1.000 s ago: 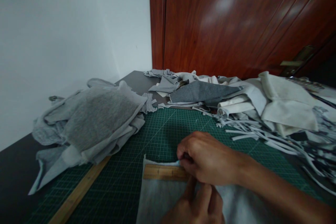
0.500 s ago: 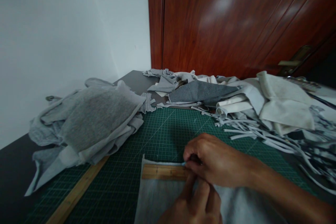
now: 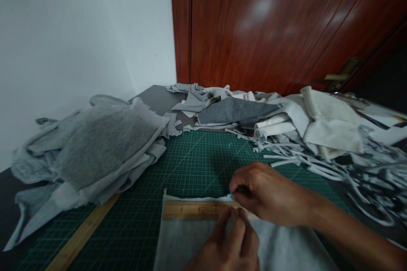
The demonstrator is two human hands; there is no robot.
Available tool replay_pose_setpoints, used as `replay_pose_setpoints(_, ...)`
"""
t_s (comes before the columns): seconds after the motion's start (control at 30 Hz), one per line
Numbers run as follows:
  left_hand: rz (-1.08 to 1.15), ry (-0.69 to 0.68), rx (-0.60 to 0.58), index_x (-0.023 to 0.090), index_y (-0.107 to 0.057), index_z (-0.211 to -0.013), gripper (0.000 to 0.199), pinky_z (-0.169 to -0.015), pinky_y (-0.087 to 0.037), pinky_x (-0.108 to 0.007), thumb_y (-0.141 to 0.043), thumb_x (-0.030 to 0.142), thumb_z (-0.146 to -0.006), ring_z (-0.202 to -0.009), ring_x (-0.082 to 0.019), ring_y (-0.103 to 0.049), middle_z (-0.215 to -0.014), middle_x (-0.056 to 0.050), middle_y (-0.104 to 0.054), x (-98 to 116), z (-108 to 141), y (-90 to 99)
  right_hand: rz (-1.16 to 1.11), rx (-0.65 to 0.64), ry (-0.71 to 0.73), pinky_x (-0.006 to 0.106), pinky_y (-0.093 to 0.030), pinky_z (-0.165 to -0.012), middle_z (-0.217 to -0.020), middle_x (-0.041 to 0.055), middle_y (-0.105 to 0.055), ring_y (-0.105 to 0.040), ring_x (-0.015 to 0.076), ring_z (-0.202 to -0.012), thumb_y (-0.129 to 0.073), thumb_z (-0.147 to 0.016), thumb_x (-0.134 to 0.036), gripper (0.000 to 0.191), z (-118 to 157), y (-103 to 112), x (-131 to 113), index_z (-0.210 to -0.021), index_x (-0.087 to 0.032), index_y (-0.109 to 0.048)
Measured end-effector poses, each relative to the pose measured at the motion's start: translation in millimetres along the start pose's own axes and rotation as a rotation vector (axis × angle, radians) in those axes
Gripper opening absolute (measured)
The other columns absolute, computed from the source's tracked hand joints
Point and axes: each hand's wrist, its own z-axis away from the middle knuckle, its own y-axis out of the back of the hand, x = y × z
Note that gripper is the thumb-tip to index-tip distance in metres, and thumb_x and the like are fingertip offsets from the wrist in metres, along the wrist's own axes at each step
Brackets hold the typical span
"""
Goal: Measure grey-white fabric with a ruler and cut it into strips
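A grey piece of fabric (image 3: 181, 243) lies on the green cutting mat (image 3: 203, 152), with a short wooden ruler (image 3: 190, 210) flat across it just below its far edge. The fingertips of my left hand (image 3: 225, 241) are bunched together and press the ruler down onto the cloth. My right hand (image 3: 263, 194) is closed in a pinch on a small light-blue piece (image 3: 229, 197) at the ruler's far edge. Most of that piece is hidden by my fingers. The ruler's right end is partly covered by my hands.
A heap of grey fabric (image 3: 104, 148) lies at the left, over the end of a longer wooden ruler (image 3: 84, 233). Fabric scraps (image 3: 237, 110) and cut strips (image 3: 305, 163) cover the back and right. Behind stand a white wall (image 3: 79, 29) and a brown door (image 3: 254, 29).
My right hand has moved right along the ruler's far edge with the light-blue piece. My left fingers stay on the ruler. The whole view has shifted slightly.
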Motion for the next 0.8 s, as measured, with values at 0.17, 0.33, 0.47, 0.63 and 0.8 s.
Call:
replay_pose_setpoints(0.17,0.01,0.023,-0.012,0.006,-0.073,-0.123,0.033,-0.106,-0.056,-0.028,-0.048,0.022,-0.107,-0.116,-0.022,-0.07,-0.12,-0.013,-0.077,-0.2,-3.8,1.9,-0.039,0.034,0.033,0.026,-0.044,-0.064,-0.073,0.0013,-0.076,-0.069,0.0164,-0.067,-0.069,-0.082,-0.001,0.019,-3.8,-8.5,-1.3,-0.084,-0.016,-0.08)
replay_pose_setpoints(0.33,0.031,0.055,0.073,0.012,-0.076,-0.109,0.029,-0.104,-0.056,-0.028,-0.048,0.02,-0.107,-0.113,-0.021,-0.069,-0.102,-0.006,-0.078,-1.8,-11.8,2.3,-0.07,0.044,0.064,0.026,-0.048,-0.069,-0.078,0.0023,-0.079,-0.072,0.0175,-0.073,-0.069,-0.087,-0.004,0.017,-10.4,-19.5,-1.4,-0.085,-0.017,-0.08)
replay_pose_setpoints(0.47,0.006,0.061,0.114,0.012,-0.078,-0.104,0.034,-0.105,-0.056,-0.028,-0.045,0.017,-0.106,-0.111,-0.021,-0.068,-0.099,-0.004,-0.077,-3.2,-16.7,2.7,-0.059,0.039,0.068,0.025,-0.045,-0.065,-0.074,0.0011,-0.075,-0.069,0.0163,-0.07,-0.07,-0.084,-0.002,0.018,-6.7,-17.6,0.9,-0.082,-0.017,-0.079)
replay_pose_setpoints(0.63,0.029,0.069,0.072,0.009,-0.078,-0.114,0.03,-0.106,-0.055,-0.026,-0.053,0.023,-0.104,-0.117,-0.02,-0.065,-0.111,-0.009,-0.079,-2.4,-10.5,2.4,-0.039,0.027,0.033,0.026,-0.042,-0.062,-0.073,0.0009,-0.073,-0.064,0.0155,-0.065,-0.068,-0.081,0.002,0.021,10.1,-7.8,6.2,-0.082,-0.016,-0.079)
replay_pose_setpoints(0.8,0.062,0.052,0.058,0.011,-0.078,-0.119,0.031,-0.102,-0.057,-0.025,-0.052,0.02,-0.103,-0.118,-0.02,-0.067,-0.117,-0.009,-0.08,-2.8,-4.1,1.3,-0.028,0.042,-0.016,0.026,-0.041,-0.062,-0.073,0.0012,-0.071,-0.065,0.0161,-0.066,-0.067,-0.083,0.001,0.02,26.1,-1.8,13.1,-0.081,-0.016,-0.078)
